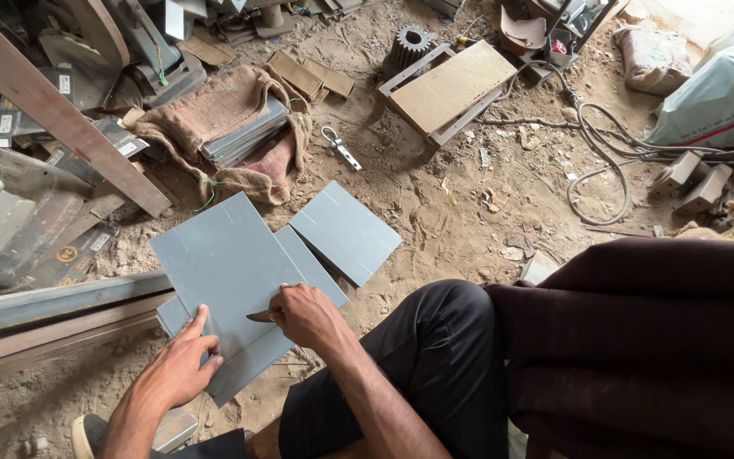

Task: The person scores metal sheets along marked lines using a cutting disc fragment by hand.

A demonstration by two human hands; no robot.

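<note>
A stack of grey flat sheets (223, 263) lies on the sandy ground in front of me. My left hand (178, 365) presses flat on the near edge of the top sheet, fingers spread. My right hand (307, 314) is closed on a small pointed metal tool (260, 317) whose tip rests on the sheet. Another grey sheet (346, 229) lies beside the stack, to the right.
A burlap sack (227, 110) wraps more sheets at the back. Long metal beams (53, 310) lie at left, a wooden board on a frame (452, 85) and a gear (408, 42) behind, cables (605, 161) at right. My dark-trousered knee (435, 340) is right of the sheets.
</note>
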